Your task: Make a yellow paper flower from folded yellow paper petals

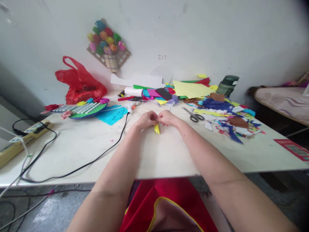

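Near the middle of the table, my left hand (pixel 147 120) and my right hand (pixel 168 118) meet with fingers pinched together. A small piece of yellow crepe paper (pixel 157 129) hangs below the fingertips, its upper end hidden between them. Both hands look closed on it. A thin stick (pixel 145 109) shows just behind my left hand. Behind my right hand lies a tangle of pale purple yarn (pixel 173 100), and a strand from it drops toward that hand. To the right rest scissors with black handles (pixel 193 116), blades partly apart.
A glue gun (pixel 131 107) trails a black cord across the table's left side. Blue paper (pixel 112 115), a decorated board (pixel 90 109) and a red plastic bag (pixel 82 85) stand left. Right are paper scraps (pixel 238 122) and a green bottle (pixel 227 85); a phone (pixel 163 93) lies behind.
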Motion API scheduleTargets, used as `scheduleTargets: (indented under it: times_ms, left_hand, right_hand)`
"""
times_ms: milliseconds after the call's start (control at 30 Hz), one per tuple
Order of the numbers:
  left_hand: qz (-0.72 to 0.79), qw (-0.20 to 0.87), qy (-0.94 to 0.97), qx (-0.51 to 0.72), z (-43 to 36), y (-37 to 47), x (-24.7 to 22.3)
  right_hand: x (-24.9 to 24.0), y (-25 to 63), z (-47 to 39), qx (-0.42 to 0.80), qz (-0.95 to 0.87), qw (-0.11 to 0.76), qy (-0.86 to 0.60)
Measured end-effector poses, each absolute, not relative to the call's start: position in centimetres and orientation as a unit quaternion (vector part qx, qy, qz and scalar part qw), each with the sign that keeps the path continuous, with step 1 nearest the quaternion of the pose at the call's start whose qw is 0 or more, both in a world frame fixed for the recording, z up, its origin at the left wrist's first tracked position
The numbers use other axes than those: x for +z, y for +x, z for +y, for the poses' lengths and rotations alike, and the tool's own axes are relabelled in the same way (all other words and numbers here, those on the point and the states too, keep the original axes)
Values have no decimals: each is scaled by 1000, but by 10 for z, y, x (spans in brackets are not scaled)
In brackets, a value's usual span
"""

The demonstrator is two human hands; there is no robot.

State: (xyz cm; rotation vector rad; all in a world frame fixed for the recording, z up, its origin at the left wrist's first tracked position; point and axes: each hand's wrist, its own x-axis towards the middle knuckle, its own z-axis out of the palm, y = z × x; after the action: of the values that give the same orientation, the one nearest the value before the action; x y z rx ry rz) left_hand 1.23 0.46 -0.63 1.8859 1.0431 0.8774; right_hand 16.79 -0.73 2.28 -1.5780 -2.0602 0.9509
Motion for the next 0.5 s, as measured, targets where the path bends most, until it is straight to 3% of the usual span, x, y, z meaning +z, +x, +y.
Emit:
scheduleTargets:
  times_ms: [367,500]
  left_hand:
    - [466,363,741,319,-7,17,0]
    - [475,347,740,327,-9,20,2]
  right_hand:
    - [20,174,-1,317,-750,229,-533]
    - [20,177,3,235,-772,258,-531]
